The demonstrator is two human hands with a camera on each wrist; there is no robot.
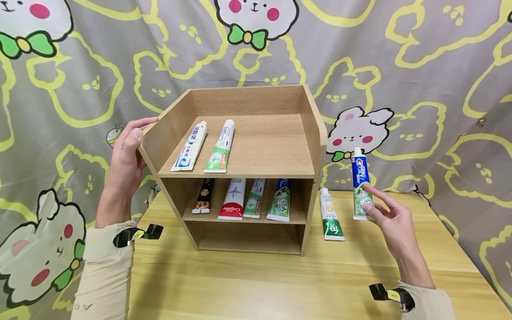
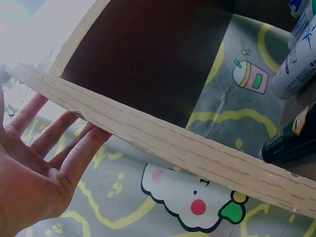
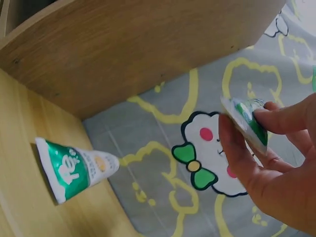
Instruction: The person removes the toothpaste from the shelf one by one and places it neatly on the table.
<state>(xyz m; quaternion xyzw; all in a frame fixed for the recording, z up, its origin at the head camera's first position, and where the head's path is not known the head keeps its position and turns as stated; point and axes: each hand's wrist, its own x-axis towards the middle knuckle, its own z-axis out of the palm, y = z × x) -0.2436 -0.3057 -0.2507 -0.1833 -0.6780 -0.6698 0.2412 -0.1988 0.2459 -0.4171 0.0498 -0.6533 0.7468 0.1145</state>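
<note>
My right hand (image 1: 394, 224) pinches a blue, green and white toothpaste tube (image 1: 360, 180) near its flat end, cap upward, right of a wooden shelf. In the right wrist view the tube (image 3: 245, 121) shows its flat end between thumb and fingers. My left hand (image 1: 127, 155) grips the left side panel of the wooden shelf (image 1: 250, 174); the left wrist view has its fingers (image 2: 81, 150) against the panel edge. A white and green toothpaste tube (image 1: 331, 215) lies on the table beside the shelf, below and left of the held tube.
Two toothpaste tubes, one white and blue (image 1: 190, 146), one green and white (image 1: 220, 149), lie on the top tier. The middle tier holds several more, including a black tube (image 1: 204, 195) and a red-ended Colgate tube (image 1: 233, 200). A patterned curtain (image 1: 272, 66) hangs behind the table (image 1: 240, 284).
</note>
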